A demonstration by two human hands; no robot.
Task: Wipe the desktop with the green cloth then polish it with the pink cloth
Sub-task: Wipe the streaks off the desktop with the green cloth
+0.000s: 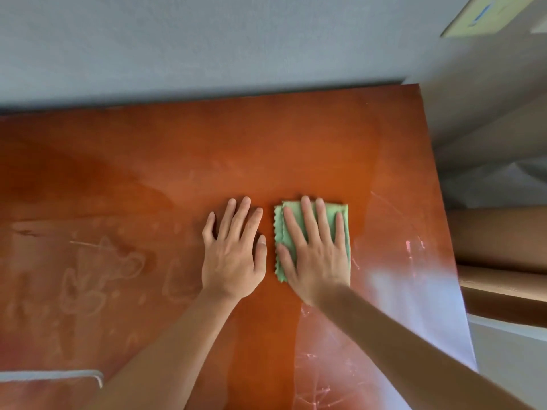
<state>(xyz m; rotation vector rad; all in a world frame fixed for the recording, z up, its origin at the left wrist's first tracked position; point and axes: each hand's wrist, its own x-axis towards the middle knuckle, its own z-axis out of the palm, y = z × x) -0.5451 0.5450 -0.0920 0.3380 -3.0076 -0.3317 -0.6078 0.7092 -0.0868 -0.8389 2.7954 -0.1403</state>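
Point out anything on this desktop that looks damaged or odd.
The desktop is marked: pale ring-shaped stains and smears lie left of the left hand, and whitish-pink scratches lie near its right edge. The green cloth lies flat under the right hand.

Grey-blue wall [207, 39] behind; pale panel [488, 119] right; brown board [500, 232] below it.

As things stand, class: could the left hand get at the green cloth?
Probably yes. The left hand lies flat on the desktop right beside the green cloth, with only bare wood between; the right hand covers most of it, leaving its scalloped edge free.
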